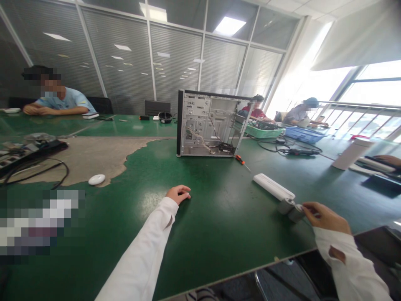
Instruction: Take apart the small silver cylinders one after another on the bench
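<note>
My left hand [178,193] rests on the green tabletop, fingers loosely bent with a gap between thumb and forefinger, holding nothing. At the right, the fingertips of my right hand [327,217] close on a short grey cylinder [296,213] that stands on the table. Beside it is a second grey cylinder [285,205], next to the near end of a long white object [273,186] whose kind I cannot make out. Ahead stands an opened computer case [213,125], its side panel off, with cables inside. An orange-handled screwdriver [240,159] lies by its lower right corner.
A green basket [266,132] of cables and a blue basket [305,134] stand back right, with black cables before them. A white cylindrical bottle [352,154] is farther right. A white oval object [97,179] lies left. Several people sit around the table; its edge [238,274] runs nearby.
</note>
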Action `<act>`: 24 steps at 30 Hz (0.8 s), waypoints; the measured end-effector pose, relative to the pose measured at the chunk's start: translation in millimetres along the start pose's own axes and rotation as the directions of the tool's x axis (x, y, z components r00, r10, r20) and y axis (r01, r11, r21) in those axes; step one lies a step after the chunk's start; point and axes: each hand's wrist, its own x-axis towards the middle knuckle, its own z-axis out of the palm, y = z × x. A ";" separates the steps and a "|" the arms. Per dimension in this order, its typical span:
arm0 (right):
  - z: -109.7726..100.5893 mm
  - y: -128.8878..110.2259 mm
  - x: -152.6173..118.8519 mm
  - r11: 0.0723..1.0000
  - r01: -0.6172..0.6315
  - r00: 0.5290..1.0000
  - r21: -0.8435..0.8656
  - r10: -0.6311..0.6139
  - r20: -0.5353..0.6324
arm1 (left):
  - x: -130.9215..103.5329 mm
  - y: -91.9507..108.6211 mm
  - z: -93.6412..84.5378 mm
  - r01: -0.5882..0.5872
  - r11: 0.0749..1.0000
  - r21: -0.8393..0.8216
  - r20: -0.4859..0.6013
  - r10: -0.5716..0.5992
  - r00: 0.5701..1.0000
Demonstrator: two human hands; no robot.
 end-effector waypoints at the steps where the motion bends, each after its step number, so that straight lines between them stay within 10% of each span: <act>1: 0.7 1.7 -0.7 1.000 0.019 1.000 0.002 -0.019 -0.006 | -0.1 0.0 0.0 0.001 1.000 0.001 -0.001 -0.001 1.000; 7: 5.9 8.1 3.2 0.989 0.138 0.989 -0.048 -0.140 -0.040 | -0.2 0.6 -0.1 -0.001 1.000 -0.006 0.000 0.001 1.000; 16: 15.0 -18.4 47.2 0.949 0.240 0.860 -0.204 -0.111 0.497 | -0.7 2.0 -0.2 0.005 1.000 -0.022 -0.001 -0.005 1.000; 24: 22.9 -18.6 67.6 0.951 0.192 0.806 -0.244 -0.011 0.591 | -1.5 2.2 -0.8 0.011 1.000 -0.019 -0.001 -0.011 1.000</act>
